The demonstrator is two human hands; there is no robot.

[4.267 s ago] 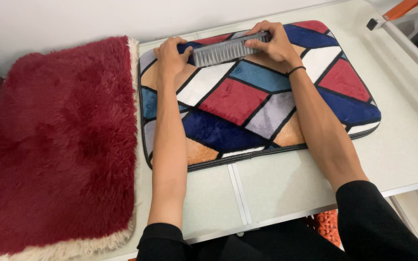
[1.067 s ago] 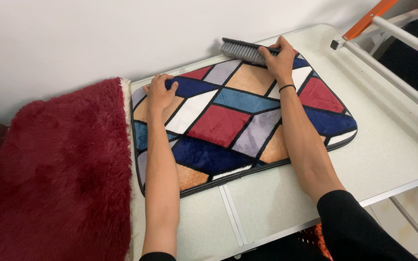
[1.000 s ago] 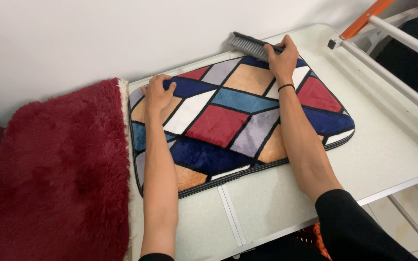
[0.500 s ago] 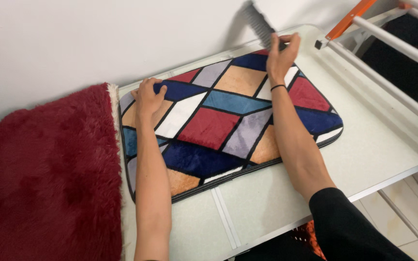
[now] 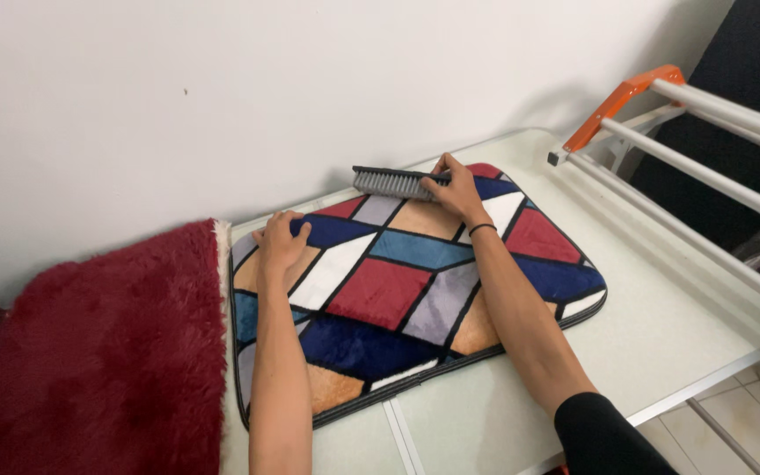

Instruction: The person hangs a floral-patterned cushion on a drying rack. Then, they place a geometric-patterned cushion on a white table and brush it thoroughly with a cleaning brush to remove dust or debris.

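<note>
Two hands work a patchwork mat (image 5: 415, 273): the right hand (image 5: 457, 189) closed around a grey brush (image 5: 390, 182) at its far edge, the left hand (image 5: 281, 249) pressed flat, fingers spread.

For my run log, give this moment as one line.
right hand: holds grey brush at patterned mat far edge | left hand: flat on mat

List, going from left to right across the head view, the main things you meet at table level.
Red shaggy rug → left hand pressing on the patterned mat → grey brush → right hand holding it → white rack with orange joint.
</note>
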